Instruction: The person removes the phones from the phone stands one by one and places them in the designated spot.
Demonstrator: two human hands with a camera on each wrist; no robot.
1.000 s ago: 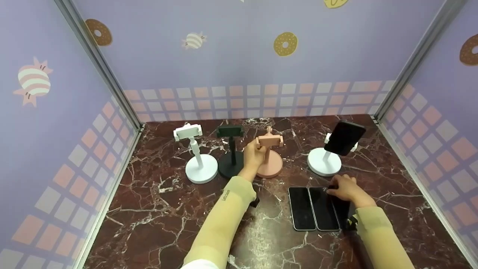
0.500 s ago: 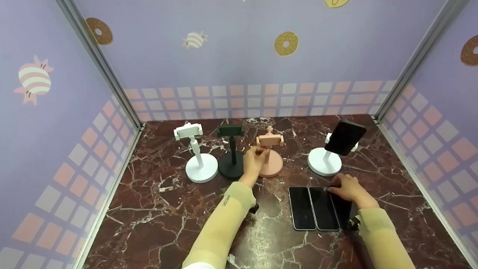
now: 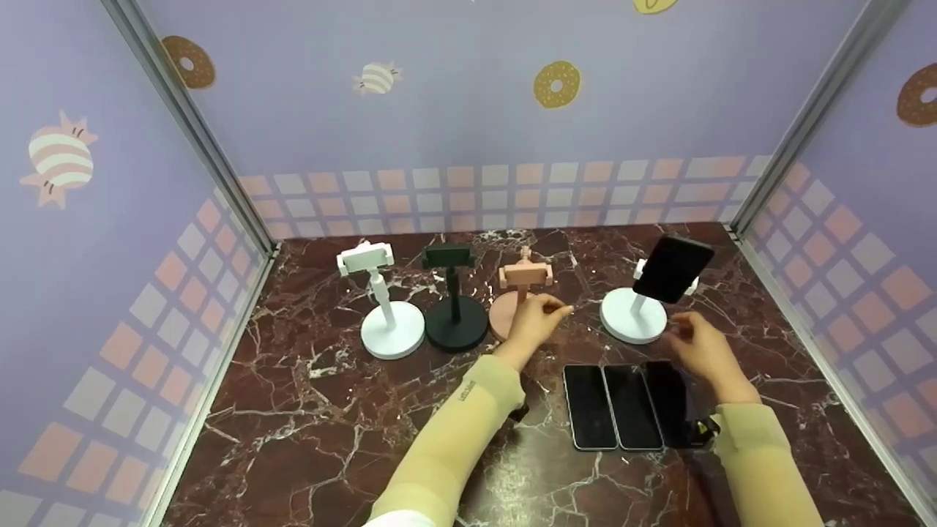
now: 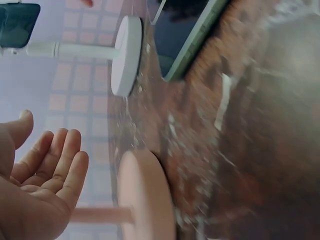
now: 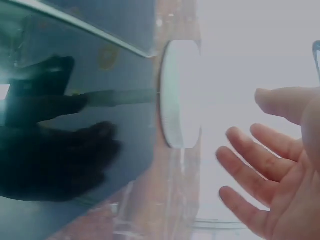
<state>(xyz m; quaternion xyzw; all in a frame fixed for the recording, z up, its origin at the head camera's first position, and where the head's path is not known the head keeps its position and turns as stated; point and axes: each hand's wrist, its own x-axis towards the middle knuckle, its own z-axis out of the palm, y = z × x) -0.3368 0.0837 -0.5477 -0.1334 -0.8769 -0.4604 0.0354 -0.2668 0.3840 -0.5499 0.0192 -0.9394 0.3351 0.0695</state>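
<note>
My left hand (image 3: 539, 320) hovers in front of the pink phone stand (image 3: 525, 275), holding nothing; its fingers are loosely bent in the left wrist view. Over toward the right, my right hand (image 3: 704, 350) is in the air beside the base of a white phone stand (image 3: 631, 326), and it too is bare. That stand bears a dark phone (image 3: 672, 269), tilted in its clamp. Below lie three dark-screened phones side by side: a left phone (image 3: 590, 407), a middle phone (image 3: 633, 407) and a right phone (image 3: 667, 404), the last nearest my right hand.
Left of the pink stand are a black phone stand (image 3: 455, 322) and another white phone stand (image 3: 392, 331), both with bare clamps. All stand on a dark red marbled table (image 3: 307, 439). Patterned walls (image 3: 468, 117) enclose the back and sides.
My left hand has left the pink stand's stem and moved right, across its base. My right hand has lifted off the right phone and shifted slightly up and right.
</note>
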